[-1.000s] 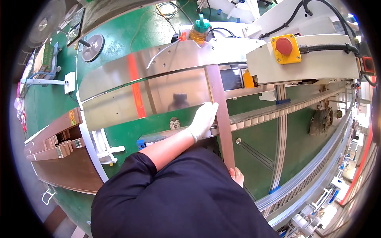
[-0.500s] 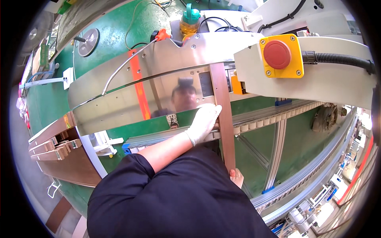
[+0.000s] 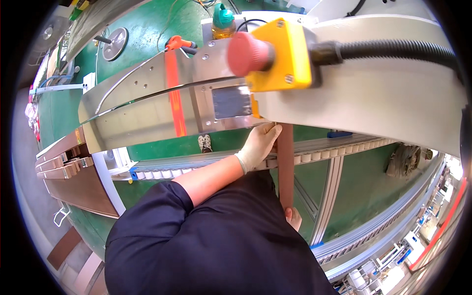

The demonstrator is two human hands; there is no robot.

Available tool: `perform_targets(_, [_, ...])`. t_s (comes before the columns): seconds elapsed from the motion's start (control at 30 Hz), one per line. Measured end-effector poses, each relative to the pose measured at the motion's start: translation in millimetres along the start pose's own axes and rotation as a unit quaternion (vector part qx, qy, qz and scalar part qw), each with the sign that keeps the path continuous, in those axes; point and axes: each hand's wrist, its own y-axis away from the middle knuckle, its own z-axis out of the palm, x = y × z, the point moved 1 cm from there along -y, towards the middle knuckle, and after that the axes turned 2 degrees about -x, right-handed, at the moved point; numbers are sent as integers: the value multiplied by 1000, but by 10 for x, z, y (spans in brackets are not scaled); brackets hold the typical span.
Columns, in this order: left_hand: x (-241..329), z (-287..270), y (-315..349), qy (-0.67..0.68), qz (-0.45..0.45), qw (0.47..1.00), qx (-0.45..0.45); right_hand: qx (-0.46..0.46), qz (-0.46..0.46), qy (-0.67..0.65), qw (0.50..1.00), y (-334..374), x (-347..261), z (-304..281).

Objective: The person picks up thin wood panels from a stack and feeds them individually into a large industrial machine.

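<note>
Running nearly upright through the frame just right of centre, a long, narrow, straight-edged reddish-brown plank (image 3: 285, 169) shows a smooth, matte, evenly coloured face. Its upper end meets the lower edge of a smooth off-white machine housing (image 3: 364, 93), where I cannot tell whether it continues underneath; its lower end comes down beside dark cloth clothing (image 3: 221, 231).

The left hand (image 3: 260, 146), in a thin, wrinkled white glove, has its fingers bent and pinching the plank's left edge near the top. The right hand (image 3: 293, 219), bare and mostly hidden, shows fingers curled around the plank's lower end.

Crossing behind the plank, a row of short white cylindrical rollers (image 3: 314, 157) sits along a metal rail. Left of the housing, glossy brushed-metal panels (image 3: 140, 119) carry a flat orange-red strip (image 3: 174, 93) and a dark grey rectangular plate (image 3: 232, 103) with small screws at its sides. Across the upper right, a domed red button (image 3: 248, 54) juts from a yellow box (image 3: 287, 59), joined to a ribbed black hose (image 3: 393, 48). Lower right, a grooved silver metal profile (image 3: 327, 201) slants over the glossy green floor (image 3: 364, 201).
</note>
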Motion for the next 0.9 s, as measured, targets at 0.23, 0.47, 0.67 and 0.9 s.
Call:
perform_targets(0.23, [-25, 612, -340, -3, -35, 999, -40, -2, 12, -16, 1000, -430, 101, -575])
perform_targets(0.47, [-397, 1260, -914, 11, -29, 998, -52, 16, 21, -19, 999, -814, 743, -1090])
perform_targets(0.67, [-159, 1779, -942, -93, -47, 990, -93, 61, 51, -15, 997, -1193, 1083, -1600])
perform_targets(0.9, [-411, 871, -180, -586, 178, 771, -176, 368, -187, 87, 907, -1720, 49, -1351])
